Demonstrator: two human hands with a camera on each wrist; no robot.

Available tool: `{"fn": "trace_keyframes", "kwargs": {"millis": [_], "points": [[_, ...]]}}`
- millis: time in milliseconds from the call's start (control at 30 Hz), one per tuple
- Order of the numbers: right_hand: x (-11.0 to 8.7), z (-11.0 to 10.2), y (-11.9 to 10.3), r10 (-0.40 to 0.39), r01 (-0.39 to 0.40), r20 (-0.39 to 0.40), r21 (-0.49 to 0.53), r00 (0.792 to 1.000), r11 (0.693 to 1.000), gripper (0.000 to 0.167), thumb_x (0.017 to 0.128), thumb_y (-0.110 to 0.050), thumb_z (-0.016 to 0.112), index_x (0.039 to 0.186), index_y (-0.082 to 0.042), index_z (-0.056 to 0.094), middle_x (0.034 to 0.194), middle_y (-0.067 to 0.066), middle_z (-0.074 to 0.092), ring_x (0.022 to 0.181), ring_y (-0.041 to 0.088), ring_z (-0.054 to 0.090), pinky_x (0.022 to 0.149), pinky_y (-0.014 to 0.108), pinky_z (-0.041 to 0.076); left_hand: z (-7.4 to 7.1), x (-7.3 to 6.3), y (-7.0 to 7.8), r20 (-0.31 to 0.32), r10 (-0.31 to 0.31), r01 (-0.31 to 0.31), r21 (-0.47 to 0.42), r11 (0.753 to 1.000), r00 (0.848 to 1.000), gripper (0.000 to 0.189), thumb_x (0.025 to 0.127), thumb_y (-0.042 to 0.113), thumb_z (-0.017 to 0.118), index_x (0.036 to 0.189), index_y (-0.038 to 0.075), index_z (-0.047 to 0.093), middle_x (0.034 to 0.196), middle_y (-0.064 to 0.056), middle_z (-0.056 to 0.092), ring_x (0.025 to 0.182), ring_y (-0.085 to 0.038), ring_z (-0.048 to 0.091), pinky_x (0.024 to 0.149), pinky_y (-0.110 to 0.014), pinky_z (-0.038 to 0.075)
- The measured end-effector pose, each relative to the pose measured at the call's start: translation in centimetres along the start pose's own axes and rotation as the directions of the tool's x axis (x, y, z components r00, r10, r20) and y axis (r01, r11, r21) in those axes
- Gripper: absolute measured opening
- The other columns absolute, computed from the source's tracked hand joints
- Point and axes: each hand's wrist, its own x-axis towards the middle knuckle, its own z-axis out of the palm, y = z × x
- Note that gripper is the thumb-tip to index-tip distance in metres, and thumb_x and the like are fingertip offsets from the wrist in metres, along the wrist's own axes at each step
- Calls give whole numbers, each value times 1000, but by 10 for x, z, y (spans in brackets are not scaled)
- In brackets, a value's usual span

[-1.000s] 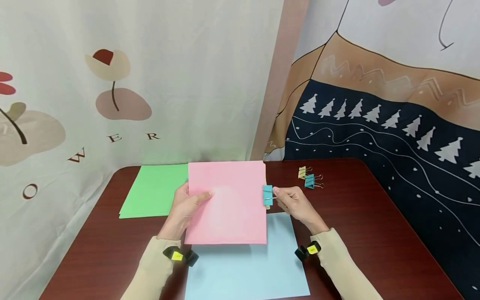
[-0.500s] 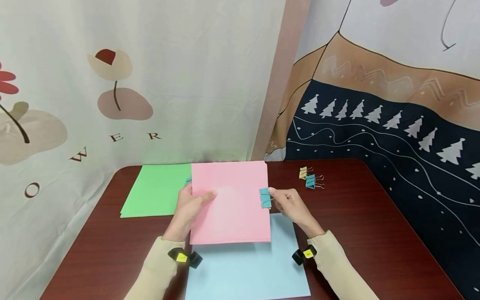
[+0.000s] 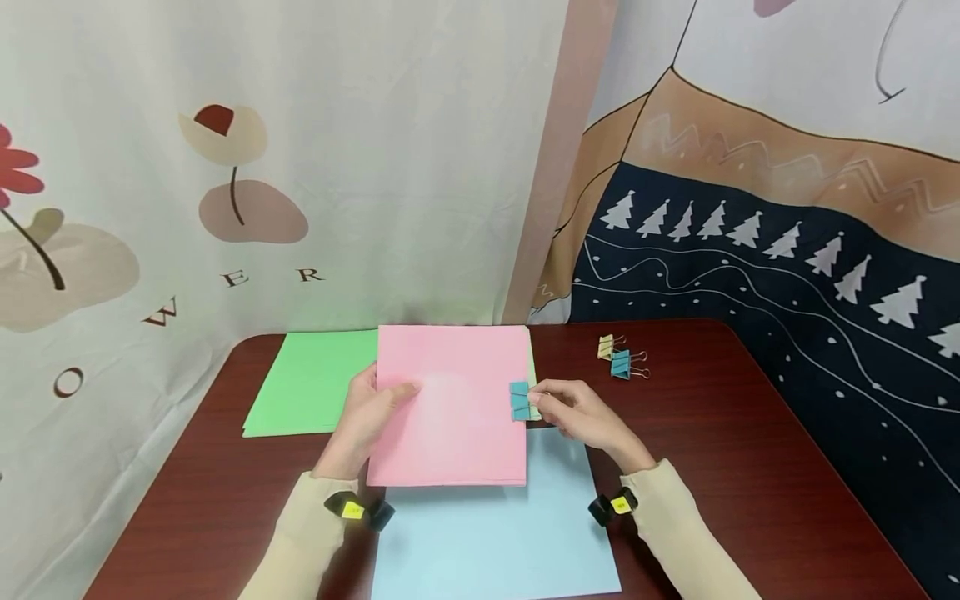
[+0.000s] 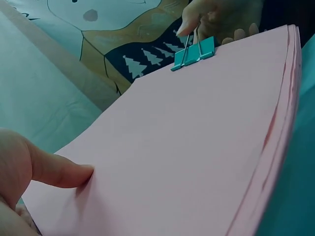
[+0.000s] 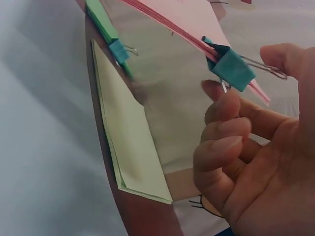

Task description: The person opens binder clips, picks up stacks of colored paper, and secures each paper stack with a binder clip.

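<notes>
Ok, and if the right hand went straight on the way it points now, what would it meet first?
Probably the edge of the pink paper stack, just past the blue binder clip that the right hand pinches. How much gap lies between is hard to judge.

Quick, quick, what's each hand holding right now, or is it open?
Left hand: holding the pink paper, thumb on top.
Right hand: pinching the blue clip at the paper's edge.
</notes>
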Motion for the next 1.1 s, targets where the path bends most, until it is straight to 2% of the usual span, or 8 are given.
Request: {"fn": "trace_keyframes", "kwargs": {"millis": [167, 433, 567, 667, 800, 900, 1033, 1100], "points": [[4, 3, -8, 28, -30, -14, -117, 999, 993, 30, 102, -42, 61, 116, -18, 73, 79, 4, 61, 55, 13, 48, 51, 26, 40, -11, 1, -2, 25, 25, -25, 25, 999, 999, 49, 96, 11, 66, 142, 3, 52, 131, -19, 62, 105, -24, 59, 85, -31, 48], [15, 17, -25, 13, -9, 17, -234, 1000, 972, 29, 99, -50, 63, 95, -24, 75, 74, -1, 67, 65, 16, 58, 58, 31, 47, -34, 3, -11, 14, 30, -32, 100, 995, 999, 53, 96, 11, 66, 146, 0, 50, 136, -21, 60, 105, -21, 59, 84, -27, 48], [23, 29, -31, 17, -4, 49, -260, 999, 965, 32, 99, -54, 61, 89, -27, 75, 74, -4, 67, 67, 14, 58, 60, 30, 46, -51, 2, -18, 1, 5, -5, 111, 994, 1000, 57, 96, 14, 69, 147, 1, 49, 126, -17, 67, 93, -14, 63, 78, -27, 52], [29, 39, -35, 33, -14, 70, -260, 997, 966, 33, 98, -57, 61, 93, -29, 77, 76, -5, 69, 70, 14, 60, 63, 31, 48, -66, 1, -22, -10, -17, 18, 130, 991, 1000, 59, 96, 17, 70, 147, 1, 48, 120, -14, 69, 88, -11, 64, 76, -27, 53], [36, 52, -43, 51, -27, 94, -244, 994, 969, 34, 98, -56, 61, 103, -28, 79, 80, -3, 72, 73, 14, 63, 67, 32, 50, -83, -2, -23, -7, -38, 39, 188, 981, 999, 64, 99, 23, 66, 153, -1, 40, 135, -20, 61, 100, -15, 60, 81, -26, 49], [41, 61, -48, 50, -22, 117, -236, 992, 971, 36, 99, -53, 60, 94, -24, 80, 77, 1, 71, 70, 13, 58, 65, 30, 46, -95, -4, -23, -8, -67, 67, 225, 972, 998, 66, 101, 24, 62, 156, -2, 35, 147, -25, 50, 115, -25, 53, 88, -32, 46], [48, 77, -54, 54, -14, 154, -249, 987, 969, 47, 101, -51, 57, 69, -18, 68, 63, 0, 56, 61, 10, 45, 61, 27, 38, -113, -6, -25, -16, -115, 115, 254, 960, 993, 71, 102, 25, 60, 158, -4, 28, 155, -28, 39, 129, -34, 42, 100, -45, 41], [51, 86, -57, 69, -25, 165, -256, 984, 966, 48, 101, -51, 56, 68, -17, 67, 64, -3, 56, 62, 9, 44, 62, 27, 38, -122, -6, -28, -17, -137, 136, 269, 953, 990, 73, 102, 26, 59, 159, -4, 25, 157, -29, 35, 132, -37, 39, 103, -49, 39]]}}
